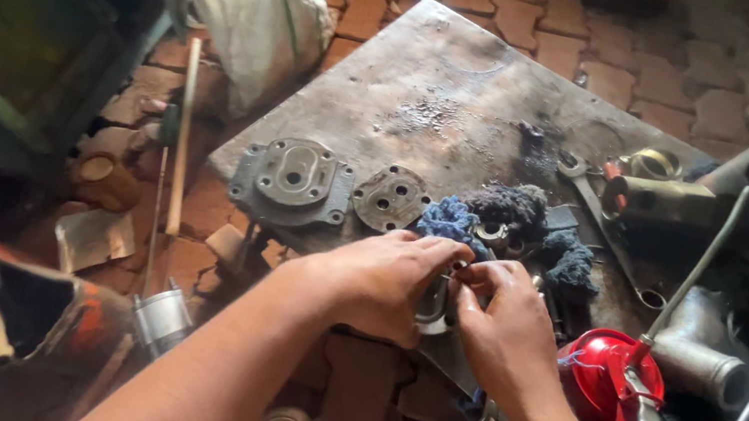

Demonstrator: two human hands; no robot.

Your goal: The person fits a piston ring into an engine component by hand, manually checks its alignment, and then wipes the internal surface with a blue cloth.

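Over the near edge of the metal plate (437,79), a small curved metal part (433,304) is held between both hands. The left hand (378,282) is curled around it; the right hand (502,328) pinches at its top with fingertips closed. Two covers (293,182) lie removed beside a blue rag (449,221). Work on the part appears unfinished; reassembly seems left.

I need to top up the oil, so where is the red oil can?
The red oil can stands low right in the head view, just right of the right hand.
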